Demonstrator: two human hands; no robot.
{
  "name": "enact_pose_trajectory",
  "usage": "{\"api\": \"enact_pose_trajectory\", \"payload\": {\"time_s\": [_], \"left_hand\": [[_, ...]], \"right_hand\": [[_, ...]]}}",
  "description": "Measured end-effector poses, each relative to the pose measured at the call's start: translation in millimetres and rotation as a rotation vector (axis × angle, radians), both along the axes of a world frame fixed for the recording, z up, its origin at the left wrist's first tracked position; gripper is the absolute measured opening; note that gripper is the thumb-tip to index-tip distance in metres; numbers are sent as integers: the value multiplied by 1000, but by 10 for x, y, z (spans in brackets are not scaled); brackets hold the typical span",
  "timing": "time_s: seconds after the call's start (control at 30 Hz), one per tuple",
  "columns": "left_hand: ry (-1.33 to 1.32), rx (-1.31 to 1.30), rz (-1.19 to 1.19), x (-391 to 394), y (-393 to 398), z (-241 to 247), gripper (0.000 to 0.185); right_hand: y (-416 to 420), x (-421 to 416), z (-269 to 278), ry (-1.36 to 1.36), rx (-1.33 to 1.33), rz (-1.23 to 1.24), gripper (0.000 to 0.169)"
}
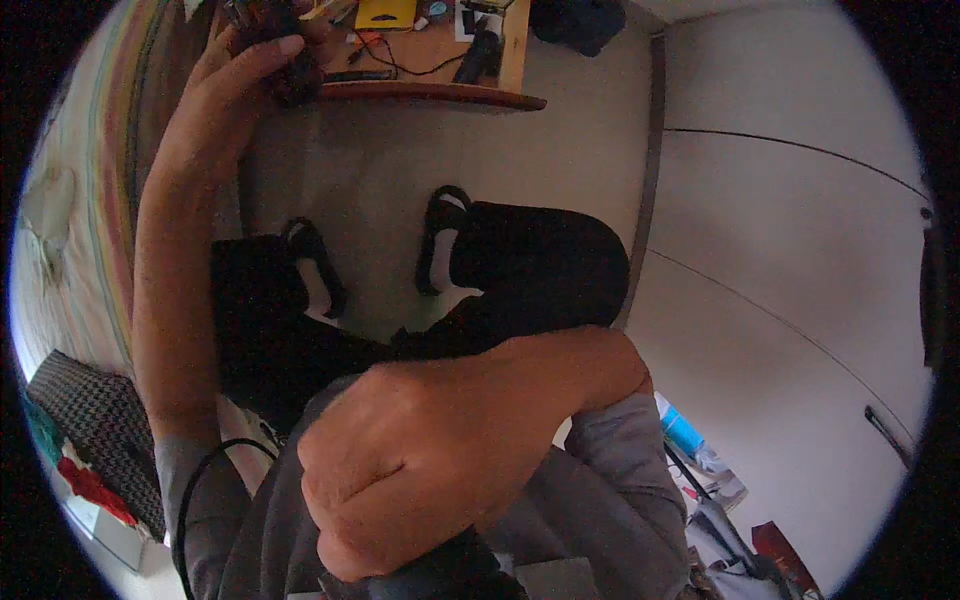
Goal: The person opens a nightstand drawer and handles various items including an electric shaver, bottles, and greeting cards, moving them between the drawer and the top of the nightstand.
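Note:
At the upper left, my left hand [232,86] grips a dark object [292,79], with the thumb laid across it. Shadow hides what kind of object it is. That hand is beside the left end of an open wooden drawer [442,93]. Close to the camera, my right hand [435,450] is curled in front of my chest, its back facing up. A black item [450,566] shows just below its fingers. Whether the right hand holds it is hidden.
Inside the drawer lie a yellow package [385,13], a black cable [420,71] and a black device [480,56]. A striped bedcover [97,187] runs along the left. White panels [772,202] with a handle [885,435] stand at right. A black cable [184,502] hangs by my left sleeve.

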State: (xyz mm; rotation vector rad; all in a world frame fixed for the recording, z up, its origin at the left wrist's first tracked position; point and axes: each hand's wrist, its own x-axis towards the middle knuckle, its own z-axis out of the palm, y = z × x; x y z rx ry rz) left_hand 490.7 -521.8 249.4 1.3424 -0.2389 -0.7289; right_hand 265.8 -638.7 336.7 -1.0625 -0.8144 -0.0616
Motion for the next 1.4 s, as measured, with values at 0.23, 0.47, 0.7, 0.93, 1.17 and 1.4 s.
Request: {"api": "enact_pose_trajectory", "payload": {"time_s": [0.23, 0.47, 0.7, 0.93, 1.17, 1.4], "left_hand": [[-15, 35, -89, -74, 151, 655, 47], [-92, 87, -106, 5, -21, 755, 47], [-140, 252, -148, 66, 144, 729, 53], [-222, -75, -260, 94, 89, 425, 45], [-271, -176, -143, 195, -412, -102, 50], [-181, 11, -111, 69, -234, 209, 57]], "right_hand": [[-76, 248, 40, 44, 34, -96, 27], [-16, 296, 224, 19, 24, -276, 8], [126, 318, 225, 17, -156, -420, 32], [105, 179, 279, 32, -360, -510, 42], [-302, -89, 248, -107, -463, -507, 64], [-124, 48, 340, -16, -407, -718, 45]]}}
